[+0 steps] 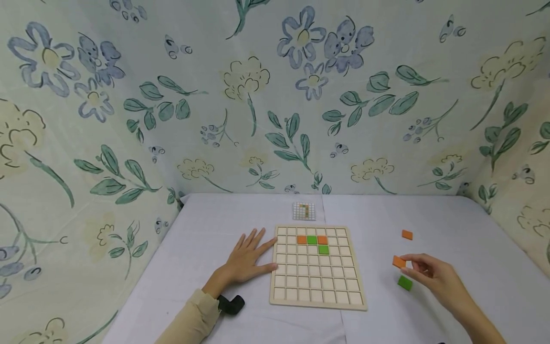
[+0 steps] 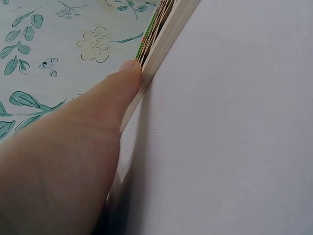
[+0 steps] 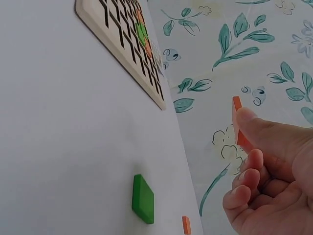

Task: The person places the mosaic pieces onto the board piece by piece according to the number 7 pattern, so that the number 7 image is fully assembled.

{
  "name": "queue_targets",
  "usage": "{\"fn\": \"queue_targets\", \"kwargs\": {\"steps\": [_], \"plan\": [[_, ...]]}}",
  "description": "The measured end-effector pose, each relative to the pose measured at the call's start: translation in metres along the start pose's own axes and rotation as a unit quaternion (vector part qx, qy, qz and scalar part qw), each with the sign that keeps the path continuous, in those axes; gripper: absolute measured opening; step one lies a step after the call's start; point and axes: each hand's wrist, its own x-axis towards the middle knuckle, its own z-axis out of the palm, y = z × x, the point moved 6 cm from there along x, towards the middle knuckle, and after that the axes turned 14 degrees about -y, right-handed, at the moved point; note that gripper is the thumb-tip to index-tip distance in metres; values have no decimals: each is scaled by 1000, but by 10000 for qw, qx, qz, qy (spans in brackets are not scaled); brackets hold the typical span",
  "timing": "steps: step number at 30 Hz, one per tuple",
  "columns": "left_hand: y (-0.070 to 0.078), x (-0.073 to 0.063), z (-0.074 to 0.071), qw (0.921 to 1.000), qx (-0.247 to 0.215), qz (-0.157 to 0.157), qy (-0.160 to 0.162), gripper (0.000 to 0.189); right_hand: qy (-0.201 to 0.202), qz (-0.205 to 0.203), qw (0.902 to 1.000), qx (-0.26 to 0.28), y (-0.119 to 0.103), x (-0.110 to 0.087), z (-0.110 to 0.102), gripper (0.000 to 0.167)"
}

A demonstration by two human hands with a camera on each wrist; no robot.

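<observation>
Between thumb and fingers my right hand (image 1: 434,276) pinches an orange square tile (image 1: 398,262), raised off the table in the right wrist view. Below it on the cloth lies a green tile (image 1: 405,283), and a second orange tile (image 1: 407,234) lies farther back. My left hand (image 1: 246,260) is spread flat on the table, its thumb and a fingertip touching the left edge of the wooden grid board (image 1: 315,304). In the board's upper rows sit two orange tiles (image 1: 302,240) and two green tiles (image 1: 312,240); one green tile is directly beneath the right-hand orange one.
A small printed grid card (image 1: 303,211) with a coloured pattern lies behind the board. White cloth (image 1: 206,220) covers the table, and a floral curtain (image 1: 258,119) encloses its back and sides. A black strap piece (image 1: 232,305) is at my left wrist.
</observation>
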Motion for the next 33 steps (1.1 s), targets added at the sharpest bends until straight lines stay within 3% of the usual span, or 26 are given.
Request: {"fn": "queue_targets", "kwargs": {"steps": [11, 22, 33], "plan": [[2, 3, -2, 9999, 70, -34, -68, 83, -350, -88, 9989, 283, -25, 29, 19, 32], [1, 6, -2, 10000, 75, -24, -60, 83, -475, -838, 9930, 680, -43, 52, 39, 26], [1, 4, -2, 10000, 72, -42, -54, 83, -1006, -588, 9865, 1147, -53, 74, 75, 29]]}}
